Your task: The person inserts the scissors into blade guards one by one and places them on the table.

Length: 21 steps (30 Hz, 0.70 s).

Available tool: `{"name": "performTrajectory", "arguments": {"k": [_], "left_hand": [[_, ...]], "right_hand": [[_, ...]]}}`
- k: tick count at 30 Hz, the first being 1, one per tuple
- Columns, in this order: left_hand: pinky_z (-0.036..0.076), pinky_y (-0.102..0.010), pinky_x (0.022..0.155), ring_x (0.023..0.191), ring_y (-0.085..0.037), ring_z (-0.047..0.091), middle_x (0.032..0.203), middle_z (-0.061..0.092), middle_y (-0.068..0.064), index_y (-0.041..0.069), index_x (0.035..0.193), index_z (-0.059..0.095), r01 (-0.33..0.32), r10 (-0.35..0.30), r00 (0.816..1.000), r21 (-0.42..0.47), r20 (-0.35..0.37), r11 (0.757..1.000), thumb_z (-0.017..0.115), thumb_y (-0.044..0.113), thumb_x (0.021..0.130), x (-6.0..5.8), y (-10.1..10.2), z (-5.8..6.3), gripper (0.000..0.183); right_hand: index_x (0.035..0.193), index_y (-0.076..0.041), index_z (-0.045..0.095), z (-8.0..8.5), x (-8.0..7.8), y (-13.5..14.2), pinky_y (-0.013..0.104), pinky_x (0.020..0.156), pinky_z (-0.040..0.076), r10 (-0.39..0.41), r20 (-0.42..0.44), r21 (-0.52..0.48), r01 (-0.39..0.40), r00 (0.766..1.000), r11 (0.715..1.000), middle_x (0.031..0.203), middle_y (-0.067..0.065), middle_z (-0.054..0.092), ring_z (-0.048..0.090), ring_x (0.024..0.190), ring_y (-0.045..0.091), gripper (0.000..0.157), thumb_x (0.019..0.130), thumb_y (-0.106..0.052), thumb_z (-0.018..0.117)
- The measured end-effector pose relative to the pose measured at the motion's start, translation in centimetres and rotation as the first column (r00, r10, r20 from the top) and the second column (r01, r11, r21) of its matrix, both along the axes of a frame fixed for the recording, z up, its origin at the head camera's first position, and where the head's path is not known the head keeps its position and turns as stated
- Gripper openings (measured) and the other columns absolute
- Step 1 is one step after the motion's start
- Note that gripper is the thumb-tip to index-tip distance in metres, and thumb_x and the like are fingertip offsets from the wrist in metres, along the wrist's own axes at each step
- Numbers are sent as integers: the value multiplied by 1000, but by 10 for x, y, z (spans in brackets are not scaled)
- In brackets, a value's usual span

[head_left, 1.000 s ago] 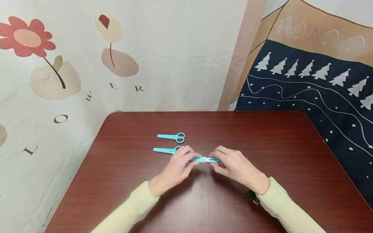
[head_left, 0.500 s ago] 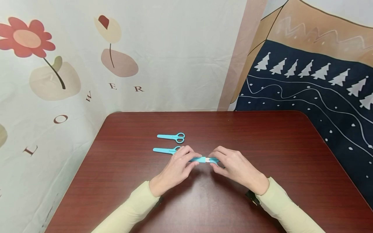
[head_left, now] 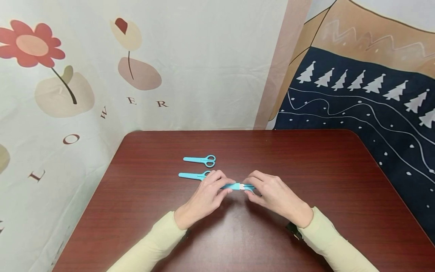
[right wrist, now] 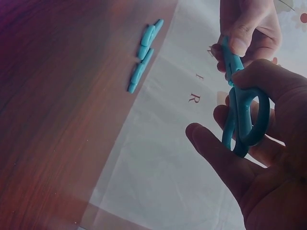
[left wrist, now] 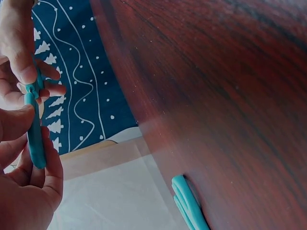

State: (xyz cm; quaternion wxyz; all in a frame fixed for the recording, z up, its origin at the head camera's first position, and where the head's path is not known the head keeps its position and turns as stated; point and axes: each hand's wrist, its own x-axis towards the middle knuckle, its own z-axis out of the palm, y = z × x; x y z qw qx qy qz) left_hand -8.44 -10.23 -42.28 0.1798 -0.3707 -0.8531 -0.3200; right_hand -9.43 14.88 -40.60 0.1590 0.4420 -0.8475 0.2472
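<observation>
Both hands share one pair of blue scissors [right wrist: 262, 117] over the table's middle. My left hand [head_left: 202, 194] pinches the blue blade cover [left wrist: 35, 139] between thumb and fingers. At the other end, my right hand [head_left: 278, 196] holds the scissors near the handle loops, its thumb pressed on top and one finger stretched away in the right wrist view. A short pale stretch shows between cover and handles in the head view. Just behind the left hand lies a second pair of blue scissors [head_left: 191, 176], its loops partly hidden by the fingers.
Farther back on the dark red-brown table [head_left: 289, 151] lies another pair of blue scissors [head_left: 195, 159], pointing left. A white printed cloth [head_left: 204, 75] hangs behind the table, and a navy cloth with white trees [head_left: 340, 102] hangs at the right.
</observation>
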Motion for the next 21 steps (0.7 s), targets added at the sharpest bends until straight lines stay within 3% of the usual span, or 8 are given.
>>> {"name": "performTrajectory", "arguments": {"k": [21], "left_hand": [[45, -29, 74, 83, -17, 51, 91, 59, 0, 6, 107, 76, 4, -3, 999, 13, -41, 1000, 83, 3, 86, 0, 1, -5, 23]], "right_hand": [[102, -6, 71, -6, 0, -3, 16, 63, 53, 4, -51, -6, -5, 999, 1000, 97, -1, 64, 59, 70, 5, 24, 82, -8, 86]]}}
